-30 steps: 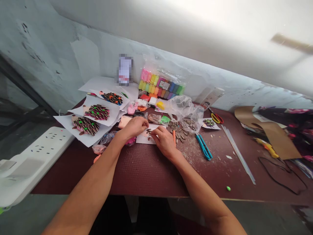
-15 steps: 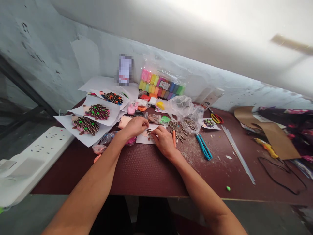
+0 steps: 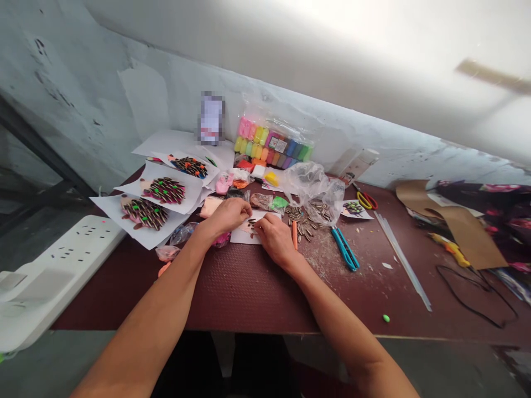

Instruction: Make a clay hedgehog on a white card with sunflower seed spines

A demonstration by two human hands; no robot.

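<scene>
A: What are the hands doing?

B: The left hand point(image 3: 232, 215) is bending over the upper left edge of the white card point(image 3: 237, 236), its thumb and fingers drawn in close. The right hand point(image 3: 274, 235) is leaning in from the other side, fingertips dipping over the card. I cannot tell whether either is pinching anything; the fingers are hiding it.

A: And between them?

B: A few dark seeds point(image 3: 251, 222) are lying on the card, just beside the right fingertips, seemingly on a peach-coloured patch point(image 3: 246, 227). The card is lying flat on the dark red table point(image 3: 249, 298).

A: How would you be handling that?

B: I'd be steadying the card with the left fingertips and pressing lightly with the right, since the patch is probably soft. I'd be lifting my knuckles clear of the seeds in place.

A: What's farther out?

B: The loose seed pile point(image 3: 305, 229) is sitting handily to the right, by an orange stick point(image 3: 294, 235). Well to the left, seed-covered pieces point(image 3: 165, 190) are resting on white sheets point(image 3: 151, 240); I'd be copying their close, slanting spacing.
</scene>
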